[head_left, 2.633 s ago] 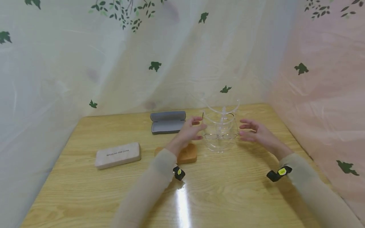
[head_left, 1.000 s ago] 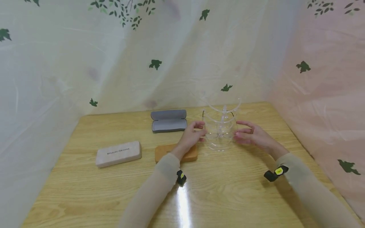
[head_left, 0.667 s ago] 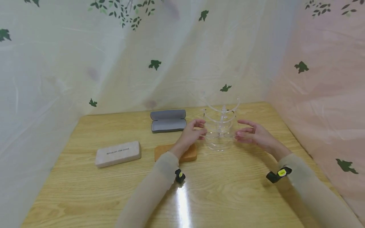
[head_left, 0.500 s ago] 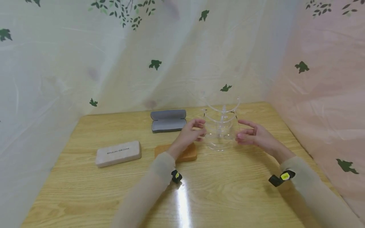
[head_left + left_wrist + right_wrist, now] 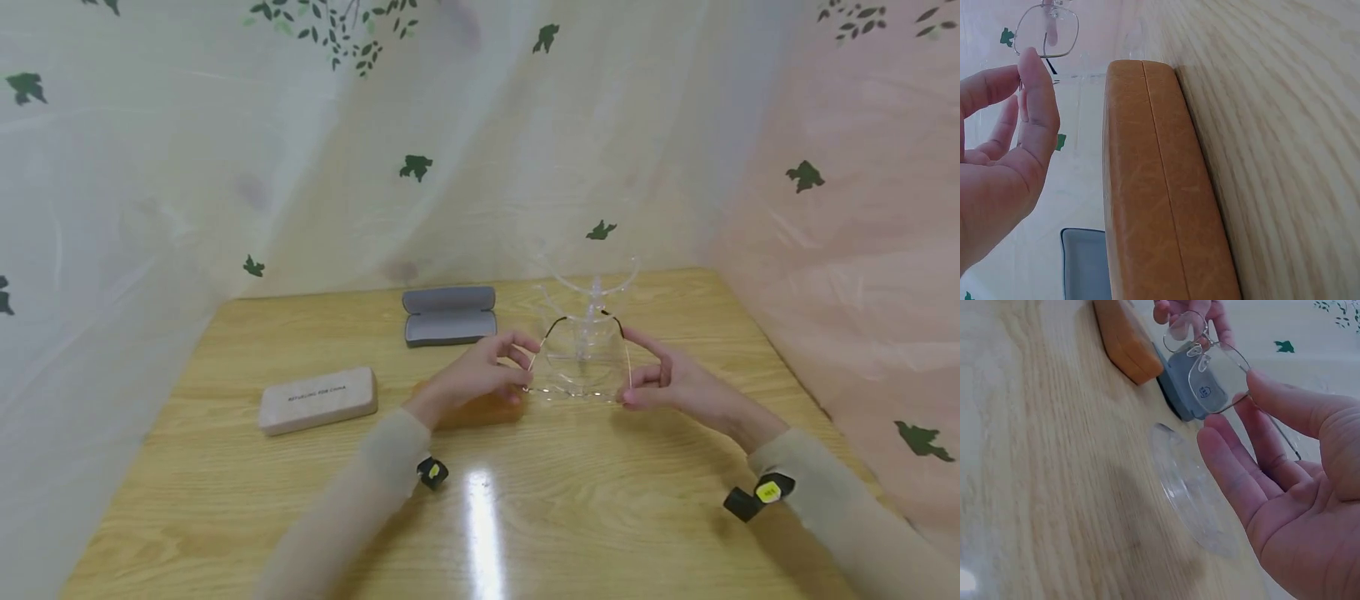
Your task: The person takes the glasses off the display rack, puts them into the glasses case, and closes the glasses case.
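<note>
A pair of eyeglasses (image 5: 573,392) with thin metal rims and dark temple tips is held level between both hands, in front of a clear plastic display stand (image 5: 597,287). My left hand (image 5: 483,371) pinches the frame at its left hinge between thumb and fingers. On the other side, my right hand (image 5: 671,379) pinches the right hinge, its index finger stretched along the temple. The right wrist view shows the lenses (image 5: 1219,378) above the table, with the stand's round base (image 5: 1179,487) below. The temple tips still overlap the stand in the head view.
A brown-orange glasses case (image 5: 1154,175) lies under my left hand and wrist. Behind it sits an open grey case (image 5: 450,327). At the left is a closed beige case (image 5: 318,400) with lettering. Printed plastic sheeting (image 5: 480,167) hangs behind the wooden table (image 5: 600,517).
Both hands have closed on the eyeglasses' hinges and drawn them off the stand, toward me. The temples now tilt inward. The cases and the stand stay in place.
</note>
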`<state>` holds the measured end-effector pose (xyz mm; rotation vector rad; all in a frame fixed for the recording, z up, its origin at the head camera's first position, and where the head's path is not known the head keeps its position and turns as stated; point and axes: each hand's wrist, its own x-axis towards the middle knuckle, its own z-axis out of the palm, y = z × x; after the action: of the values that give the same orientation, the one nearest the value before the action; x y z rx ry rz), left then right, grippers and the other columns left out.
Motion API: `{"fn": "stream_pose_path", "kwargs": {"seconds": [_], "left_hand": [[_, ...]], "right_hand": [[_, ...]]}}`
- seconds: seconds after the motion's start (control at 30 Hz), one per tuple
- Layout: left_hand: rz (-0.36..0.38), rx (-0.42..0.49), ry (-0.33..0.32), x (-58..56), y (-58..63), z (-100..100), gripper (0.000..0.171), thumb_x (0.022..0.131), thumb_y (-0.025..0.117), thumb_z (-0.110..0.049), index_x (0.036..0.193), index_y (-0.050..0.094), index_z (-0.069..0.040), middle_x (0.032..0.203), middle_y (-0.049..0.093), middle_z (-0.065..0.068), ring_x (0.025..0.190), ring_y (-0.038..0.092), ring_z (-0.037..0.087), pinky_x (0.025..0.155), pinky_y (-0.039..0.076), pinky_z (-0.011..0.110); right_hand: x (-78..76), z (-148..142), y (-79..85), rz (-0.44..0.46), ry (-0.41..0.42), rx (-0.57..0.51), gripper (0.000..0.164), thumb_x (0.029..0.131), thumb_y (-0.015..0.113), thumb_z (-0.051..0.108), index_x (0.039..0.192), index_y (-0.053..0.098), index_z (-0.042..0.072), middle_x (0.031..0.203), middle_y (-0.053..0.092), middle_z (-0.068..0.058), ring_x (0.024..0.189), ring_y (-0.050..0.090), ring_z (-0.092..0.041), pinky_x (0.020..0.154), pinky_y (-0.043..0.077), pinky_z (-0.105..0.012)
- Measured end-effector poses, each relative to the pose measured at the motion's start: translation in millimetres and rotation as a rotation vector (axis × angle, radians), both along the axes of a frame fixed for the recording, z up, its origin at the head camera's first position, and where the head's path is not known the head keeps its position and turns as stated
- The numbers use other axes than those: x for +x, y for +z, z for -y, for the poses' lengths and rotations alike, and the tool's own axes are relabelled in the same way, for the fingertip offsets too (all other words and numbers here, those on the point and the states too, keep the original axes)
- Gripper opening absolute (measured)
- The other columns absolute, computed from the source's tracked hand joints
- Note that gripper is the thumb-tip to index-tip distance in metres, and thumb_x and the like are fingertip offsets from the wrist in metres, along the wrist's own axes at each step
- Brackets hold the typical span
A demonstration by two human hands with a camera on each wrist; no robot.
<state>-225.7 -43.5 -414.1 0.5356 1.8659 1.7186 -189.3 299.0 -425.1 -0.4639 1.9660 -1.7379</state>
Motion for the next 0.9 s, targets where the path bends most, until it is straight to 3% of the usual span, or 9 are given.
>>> {"fn": "stream_pose_path", "kwargs": {"seconds": [0.1,0.33,0.5,0.73,0.9], "left_hand": [[0.004,-0.017,-0.020,3.6,-0.1,5.4,0.039,0.092,0.069,-0.001,0.128,0.058,-0.011,0.105,0.057,0.012,0.081,0.065,0.029,0.065,0.061,0.035],[0.024,-0.007,-0.059,11.5,-1.5,16.0,0.044,0.092,0.069,0.001,0.132,0.054,-0.009,0.104,0.057,0.012,0.084,0.067,0.029,0.067,0.062,0.039],[0.041,-0.012,-0.090,19.0,0.1,24.3,0.047,0.093,0.067,0.003,0.136,0.051,-0.007,0.104,0.057,0.012,0.083,0.067,0.028,0.065,0.060,0.036],[0.019,-0.039,-0.110,25.5,1.6,36.8,0.047,0.095,0.066,-0.001,0.137,0.050,-0.011,0.106,0.057,0.013,0.080,0.067,0.025,0.066,0.060,0.038],[0.000,-0.046,-0.110,28.7,1.5,47.0,0.052,0.096,0.064,0.001,0.142,0.045,-0.010,0.106,0.056,0.015,0.080,0.066,0.026,0.067,0.061,0.041]], "right_hand": [[5.4,2.8,-2.4,0.035,0.037,-0.024,0.103,0.095,0.067,-0.004,0.163,-0.006,0.020,0.102,0.071,-0.019,0.102,0.069,-0.034,0.093,0.056,-0.043],[17.1,13.2,-7.5,0.039,0.100,-0.048,0.107,0.095,0.066,-0.005,0.162,-0.011,0.027,0.102,0.069,-0.022,0.103,0.068,-0.036,0.095,0.055,-0.044],[22.3,20.1,-11.2,0.034,0.161,-0.068,0.110,0.095,0.066,-0.006,0.162,-0.011,0.035,0.102,0.067,-0.027,0.105,0.065,-0.045,0.095,0.055,-0.044],[23.1,30.7,-8.6,0.035,0.184,-0.066,0.111,0.094,0.067,-0.005,0.162,-0.015,0.027,0.102,0.067,-0.027,0.102,0.067,-0.041,0.093,0.056,-0.044],[19.4,37.8,-4.8,0.047,0.175,-0.050,0.109,0.094,0.069,-0.003,0.162,-0.011,0.028,0.100,0.067,-0.024,0.102,0.067,-0.037,0.093,0.056,-0.044]]}}
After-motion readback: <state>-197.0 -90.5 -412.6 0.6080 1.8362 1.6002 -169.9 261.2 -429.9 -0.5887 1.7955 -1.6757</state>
